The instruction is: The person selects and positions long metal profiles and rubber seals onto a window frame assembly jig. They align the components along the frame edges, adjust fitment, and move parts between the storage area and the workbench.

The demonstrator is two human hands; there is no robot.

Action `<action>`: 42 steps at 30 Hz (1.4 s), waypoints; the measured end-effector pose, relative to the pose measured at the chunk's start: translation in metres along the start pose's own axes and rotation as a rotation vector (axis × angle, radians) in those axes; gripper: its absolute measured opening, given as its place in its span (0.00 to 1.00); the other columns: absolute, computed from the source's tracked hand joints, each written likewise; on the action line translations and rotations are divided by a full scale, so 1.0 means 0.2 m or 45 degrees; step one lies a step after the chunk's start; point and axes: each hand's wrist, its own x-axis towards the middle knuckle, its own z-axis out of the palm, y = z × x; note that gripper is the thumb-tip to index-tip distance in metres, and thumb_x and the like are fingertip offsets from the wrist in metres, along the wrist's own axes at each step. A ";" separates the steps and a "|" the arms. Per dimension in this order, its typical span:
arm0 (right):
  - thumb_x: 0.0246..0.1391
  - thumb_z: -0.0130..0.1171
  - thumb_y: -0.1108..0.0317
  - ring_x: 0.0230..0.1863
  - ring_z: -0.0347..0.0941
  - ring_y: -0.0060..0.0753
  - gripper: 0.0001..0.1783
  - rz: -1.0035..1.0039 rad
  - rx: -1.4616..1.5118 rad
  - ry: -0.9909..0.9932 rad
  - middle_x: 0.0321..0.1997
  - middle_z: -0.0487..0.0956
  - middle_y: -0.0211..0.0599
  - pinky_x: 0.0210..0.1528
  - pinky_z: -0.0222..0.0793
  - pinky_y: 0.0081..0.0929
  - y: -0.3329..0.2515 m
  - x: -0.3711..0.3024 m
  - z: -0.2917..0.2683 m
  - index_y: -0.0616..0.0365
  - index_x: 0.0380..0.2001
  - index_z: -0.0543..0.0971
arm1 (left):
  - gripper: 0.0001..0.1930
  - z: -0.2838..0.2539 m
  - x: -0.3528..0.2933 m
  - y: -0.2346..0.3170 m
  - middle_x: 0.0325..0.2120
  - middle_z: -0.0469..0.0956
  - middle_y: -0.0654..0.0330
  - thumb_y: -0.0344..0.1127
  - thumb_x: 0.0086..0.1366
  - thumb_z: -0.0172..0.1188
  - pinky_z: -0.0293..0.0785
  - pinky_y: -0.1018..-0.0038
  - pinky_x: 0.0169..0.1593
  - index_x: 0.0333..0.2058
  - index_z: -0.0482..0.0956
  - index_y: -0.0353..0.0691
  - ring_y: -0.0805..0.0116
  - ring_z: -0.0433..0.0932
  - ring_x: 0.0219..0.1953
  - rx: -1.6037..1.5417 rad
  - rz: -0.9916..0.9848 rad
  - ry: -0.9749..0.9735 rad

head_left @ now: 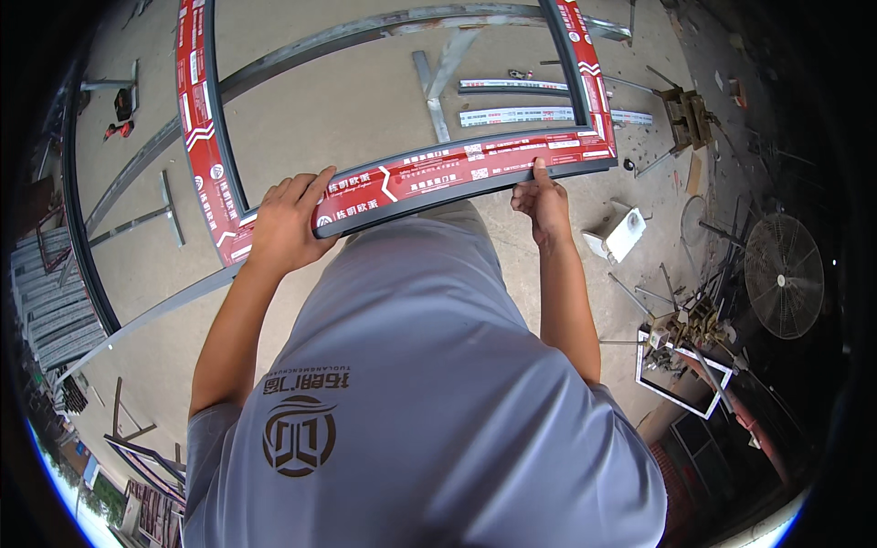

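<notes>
A large rectangular window frame (429, 178) lies in front of my body, its dark profile covered with red printed protective film. My left hand (294, 217) is closed over the near rail close to the left corner, fingers on top of the film. Toward the right corner, my right hand (544, 208) grips the same rail, with the thumb on the upper face and the other fingers curled at the lower edge. The near rail sits right against my grey shirt. What the fingers touch underneath is hidden.
Metal stand bars (365, 41) run beneath the frame. White-filmed profile strips (516, 116) lie beyond it. To the right are a white box-like object (621, 236), a round fan (784, 274) and a smaller white-edged frame (685, 402). Stacked profiles (57, 297) stand far left.
</notes>
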 end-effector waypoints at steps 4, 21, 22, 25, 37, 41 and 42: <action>0.65 0.56 0.39 0.20 0.76 0.28 0.30 -0.076 0.080 0.094 0.21 0.79 0.35 0.28 0.74 0.27 -0.03 0.13 -0.20 0.57 0.26 0.77 | 0.48 -0.02 0.03 0.04 0.49 0.77 0.52 0.37 0.40 0.78 0.73 0.59 0.56 0.64 0.70 0.43 0.51 0.77 0.49 -0.008 -0.009 -0.040; 0.67 0.57 0.46 0.17 0.70 0.24 0.28 -0.210 0.337 0.042 0.18 0.75 0.32 0.21 0.66 0.24 -0.08 0.38 -0.51 0.58 0.22 0.75 | 0.47 -0.03 0.12 0.19 0.43 0.76 0.46 0.35 0.38 0.79 0.73 0.58 0.51 0.61 0.69 0.33 0.45 0.75 0.45 0.018 -0.114 -0.154; 0.67 0.57 0.46 0.18 0.70 0.23 0.26 -0.172 0.334 0.032 0.18 0.75 0.32 0.24 0.68 0.24 -0.08 0.38 -0.51 0.57 0.24 0.75 | 0.47 -0.02 0.12 0.21 0.43 0.76 0.45 0.35 0.38 0.79 0.72 0.57 0.52 0.61 0.69 0.33 0.44 0.75 0.45 0.031 -0.134 -0.163; 0.67 0.57 0.46 0.18 0.69 0.23 0.26 -0.164 0.382 0.002 0.18 0.75 0.32 0.23 0.66 0.23 -0.08 0.37 -0.50 0.58 0.25 0.75 | 0.48 -0.02 0.14 0.25 0.43 0.75 0.44 0.38 0.41 0.79 0.71 0.55 0.54 0.62 0.67 0.32 0.42 0.74 0.46 0.070 -0.183 -0.160; 0.70 0.56 0.53 0.19 0.65 0.16 0.22 -0.159 0.419 -0.131 0.19 0.72 0.27 0.22 0.62 0.21 -0.01 0.40 -0.50 0.60 0.28 0.76 | 0.48 0.19 0.58 0.64 0.48 0.74 0.44 0.44 0.49 0.77 0.73 0.56 0.54 0.65 0.63 0.33 0.42 0.75 0.49 0.155 -0.110 -0.337; 0.68 0.59 0.56 0.15 0.58 0.17 0.23 -0.217 0.386 -0.058 0.13 0.68 0.30 0.18 0.56 0.28 0.02 0.41 -0.49 0.63 0.24 0.77 | 0.50 0.27 0.74 0.79 0.47 0.73 0.43 0.41 0.45 0.79 0.73 0.57 0.52 0.65 0.61 0.34 0.42 0.75 0.48 0.114 -0.035 -0.349; 0.67 0.60 0.56 0.15 0.59 0.20 0.23 -0.253 0.350 -0.047 0.13 0.68 0.32 0.18 0.57 0.29 0.03 0.42 -0.50 0.63 0.23 0.77 | 0.50 0.28 0.77 0.82 0.47 0.73 0.42 0.40 0.45 0.79 0.73 0.56 0.52 0.64 0.61 0.34 0.41 0.75 0.48 0.040 -0.138 -0.390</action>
